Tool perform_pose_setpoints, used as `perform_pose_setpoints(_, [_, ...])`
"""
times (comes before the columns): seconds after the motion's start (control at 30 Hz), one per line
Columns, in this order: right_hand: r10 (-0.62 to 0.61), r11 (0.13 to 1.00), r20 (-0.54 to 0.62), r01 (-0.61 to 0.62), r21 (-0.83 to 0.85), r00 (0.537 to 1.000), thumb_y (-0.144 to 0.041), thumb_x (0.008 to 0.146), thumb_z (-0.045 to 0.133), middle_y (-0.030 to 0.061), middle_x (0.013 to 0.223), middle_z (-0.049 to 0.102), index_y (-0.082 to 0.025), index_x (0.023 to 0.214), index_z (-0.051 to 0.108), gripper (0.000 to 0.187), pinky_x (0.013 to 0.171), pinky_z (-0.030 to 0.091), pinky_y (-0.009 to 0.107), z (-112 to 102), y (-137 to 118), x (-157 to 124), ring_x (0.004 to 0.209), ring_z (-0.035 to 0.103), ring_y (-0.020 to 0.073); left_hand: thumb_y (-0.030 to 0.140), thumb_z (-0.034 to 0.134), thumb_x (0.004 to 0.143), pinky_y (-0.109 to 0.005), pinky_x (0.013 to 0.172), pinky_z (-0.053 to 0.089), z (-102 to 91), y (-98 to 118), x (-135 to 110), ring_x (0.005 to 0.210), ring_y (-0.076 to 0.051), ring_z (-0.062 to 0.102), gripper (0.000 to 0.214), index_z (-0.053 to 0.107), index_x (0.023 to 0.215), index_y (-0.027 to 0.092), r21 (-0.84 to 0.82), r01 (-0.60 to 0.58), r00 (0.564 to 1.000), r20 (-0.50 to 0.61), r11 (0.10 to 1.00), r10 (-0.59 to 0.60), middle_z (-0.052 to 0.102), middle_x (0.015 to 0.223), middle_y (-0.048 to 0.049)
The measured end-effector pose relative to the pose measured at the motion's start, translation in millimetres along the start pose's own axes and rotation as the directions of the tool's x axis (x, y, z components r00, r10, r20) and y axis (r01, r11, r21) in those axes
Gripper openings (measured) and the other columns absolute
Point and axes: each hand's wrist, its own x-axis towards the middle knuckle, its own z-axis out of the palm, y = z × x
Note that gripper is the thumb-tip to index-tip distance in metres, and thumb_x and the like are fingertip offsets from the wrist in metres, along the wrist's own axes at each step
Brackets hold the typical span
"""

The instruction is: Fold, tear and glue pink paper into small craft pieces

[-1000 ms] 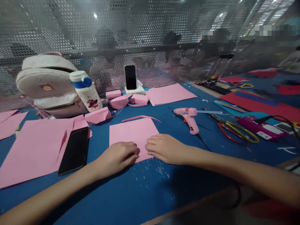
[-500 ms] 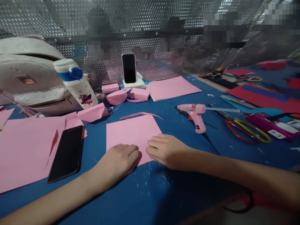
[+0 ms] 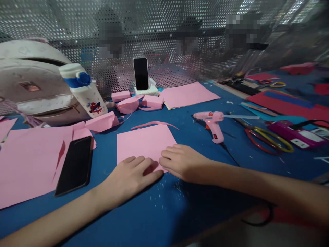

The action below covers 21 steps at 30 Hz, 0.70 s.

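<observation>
A pink paper sheet (image 3: 144, 144) lies flat on the blue table in front of me. My left hand (image 3: 135, 178) rests on its near edge, fingers stretched forward and thumb reaching right along that edge. Beside it, my right hand (image 3: 181, 163) is closed at the sheet's near right corner, fingers curled together on the paper and thumb hidden. The two hands almost meet at the left thumb tip. A thin pink paper strip (image 3: 154, 122) lies just beyond the sheet's far edge.
At right are a pink glue gun (image 3: 212, 123), scissors (image 3: 267, 139) and a purple power strip (image 3: 298, 133). On the left lie a dark phone (image 3: 75, 166) and larger pink paper (image 3: 28, 164). Behind stand a bottle (image 3: 83, 91), backpack (image 3: 33, 85), folded pink pieces (image 3: 128, 104) and an upright phone (image 3: 141, 73).
My left hand has opened from a curled pose, its thumb now stretched right toward the right hand. My right hand stays nearly in place. The view has shifted slightly.
</observation>
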Motion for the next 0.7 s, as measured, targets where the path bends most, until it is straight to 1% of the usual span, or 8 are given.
perform_pose_setpoints(0.07, [-0.008,1.0,0.007,0.008,0.003,1.0,-0.022,0.1,0.047,0.0045,0.085,0.062,-0.017,0.09,0.061,0.018,0.066,0.03,0.032,0.4,0.9,-0.2,0.077,0.049,0.0188,0.018,0.039,0.104,-0.031,0.063,0.053,-1.0,0.2,-1.5,0.083,-0.02,0.061,0.032,0.05,0.134,0.022,-0.009,-0.023,0.999,-0.034,1.0,0.022,0.065,0.103,-0.0081])
perform_pose_setpoints(0.13, [-0.016,1.0,0.013,0.016,0.01,1.0,-0.023,0.1,0.048,0.0046,0.085,0.062,-0.017,0.09,0.061,0.018,0.065,0.029,0.032,0.4,1.7,-0.2,0.077,0.049,0.0189,0.019,0.039,0.104,-0.032,0.065,0.053,-1.9,-0.4,-3.9,0.086,-0.02,0.061,0.031,0.052,0.133,0.021,-0.025,-0.034,0.999,-0.043,0.999,0.033,0.065,0.106,-0.0087])
perform_pose_setpoints(0.23, [-0.015,1.0,0.027,0.015,0.018,1.0,-0.023,0.099,0.049,0.0045,0.084,0.061,-0.017,0.089,0.06,0.016,0.064,0.027,0.032,-0.6,2.1,0.1,0.076,0.048,0.0185,0.02,0.039,0.105,-0.032,0.067,0.054,-4.0,-3.1,-10.6,0.089,-0.02,0.06,0.03,0.054,0.131,0.02,-0.053,-0.049,0.998,-0.03,0.997,0.047,0.065,0.11,-0.009])
perform_pose_setpoints(0.33, [-0.018,1.0,0.042,0.017,0.023,0.999,-0.024,0.099,0.049,0.004,0.086,0.061,-0.018,0.09,0.059,0.015,0.063,0.027,0.032,-2.0,2.5,0.5,0.075,0.047,0.0182,0.02,0.038,0.105,-0.032,0.072,0.053,-7.0,-6.9,-19.8,0.092,-0.02,0.058,0.032,0.053,0.134,0.021,-0.091,-0.052,0.999,-0.02,0.995,0.05,0.064,0.113,-0.0088])
perform_pose_setpoints(0.43, [-0.034,0.999,0.058,0.032,0.04,0.998,-0.025,0.099,0.048,0.0037,0.086,0.061,-0.018,0.091,0.059,0.015,0.064,0.028,0.032,-3.1,5.3,1.3,0.075,0.047,0.0183,0.021,0.036,0.106,-0.031,0.071,0.051,-10.6,-9.7,-26.0,0.088,-0.019,0.056,0.034,0.052,0.136,0.022,-0.109,-0.042,0.999,-0.002,0.993,0.042,0.064,0.105,-0.0077])
perform_pose_setpoints(0.5, [-0.059,0.996,0.07,0.055,0.063,0.996,-0.025,0.099,0.048,0.0041,0.087,0.061,-0.017,0.089,0.058,0.016,0.067,0.03,0.032,-3.5,9.0,2.3,0.076,0.047,0.0184,0.021,0.034,0.107,-0.031,0.069,0.05,-13.1,-11.3,-26.4,0.085,-0.019,0.056,0.035,0.051,0.138,0.022,-0.099,-0.053,0.998,0.031,0.994,0.056,0.063,0.097,-0.0071])
perform_pose_setpoints(0.57, [-0.089,0.992,0.073,0.082,0.098,0.993,-0.025,0.1,0.047,0.0045,0.087,0.06,-0.017,0.087,0.058,0.018,0.07,0.032,0.031,-3.6,13.3,3.2,0.079,0.048,0.0185,0.019,0.033,0.106,-0.032,0.07,0.049,-15.6,-12.8,-23.3,0.085,-0.02,0.056,0.038,0.046,0.142,0.021,-0.087,-0.089,0.992,0.08,0.992,0.096,0.062,0.094,-0.0074])
perform_pose_setpoints(0.7, [-0.093,0.976,0.053,0.081,0.201,0.994,-0.028,0.101,0.047,0.0039,0.086,0.059,-0.017,0.084,0.055,0.022,0.076,0.035,0.03,-2.2,19.7,3.6,0.081,0.048,0.0181,0.01,0.039,0.1,-0.037,0.079,0.048,-21.2,-14.9,-8.5,0.092,-0.023,0.057,0.049,0.036,0.149,0.017,-0.113,-0.144,0.963,0.214,0.983,0.166,0.063,0.112,-0.0113])
